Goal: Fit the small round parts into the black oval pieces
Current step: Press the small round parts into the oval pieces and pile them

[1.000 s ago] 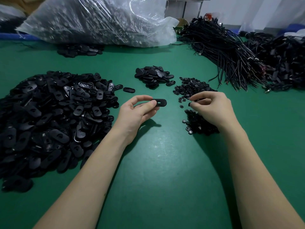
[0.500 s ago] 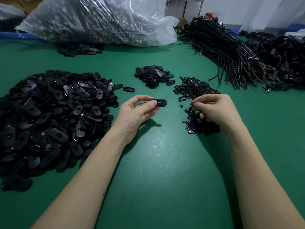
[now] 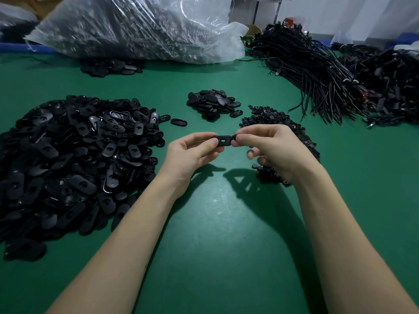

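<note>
Flat black oval plastic piece (image 3: pixel 224 140) held level above the green table (image 3: pixel 215 245), between both hands. Left hand (image 3: pixel 191 152) pinches its left end with thumb and forefinger; right hand (image 3: pixel 275 147) pinches its right end, remaining fingers curled. Any round part in the right fingers: cannot tell. Piece shows a small pale rectangular opening at centre. Large heap of black oval pieces (image 3: pixel 74 159) left; pile of small black round parts (image 3: pixel 283 130) behind the right hand; clear plastic bag (image 3: pixel 136 28) far back.

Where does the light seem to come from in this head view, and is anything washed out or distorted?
Head view: shadows of both hands fall toward the viewer on the green table, so the light is high and ahead; glare whitens the plastic bag; wide-angle bending stretches the edges.
</note>
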